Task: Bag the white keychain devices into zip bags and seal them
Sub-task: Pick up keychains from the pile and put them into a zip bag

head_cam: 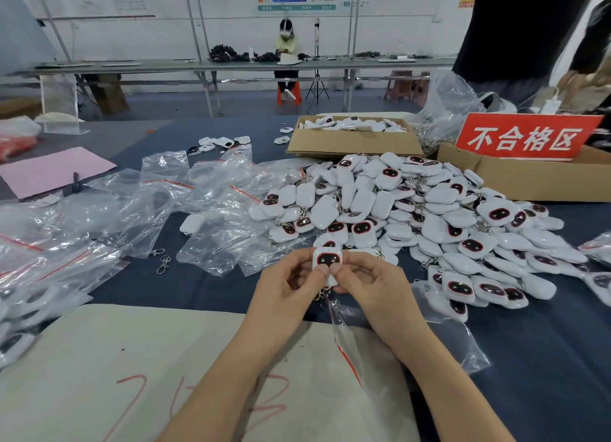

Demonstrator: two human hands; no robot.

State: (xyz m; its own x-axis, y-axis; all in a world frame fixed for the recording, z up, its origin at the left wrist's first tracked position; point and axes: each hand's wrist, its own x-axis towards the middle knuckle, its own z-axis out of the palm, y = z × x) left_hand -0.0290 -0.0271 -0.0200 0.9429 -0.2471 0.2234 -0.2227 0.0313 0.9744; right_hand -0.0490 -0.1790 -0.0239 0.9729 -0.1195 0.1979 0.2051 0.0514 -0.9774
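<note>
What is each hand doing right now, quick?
Left hand: pinches the white keychain device.
Right hand: pinches the same device.

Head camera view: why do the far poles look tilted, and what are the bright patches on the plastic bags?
Head view: the wide-angle lens tilts the poles and stretches the corners; room light glints off the crinkled zip bags; the held white keychain device is sharp, the distant seated person softer.

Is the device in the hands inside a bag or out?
Out: left hand and right hand pinch the bare device; the zip bag lies below them.
</note>
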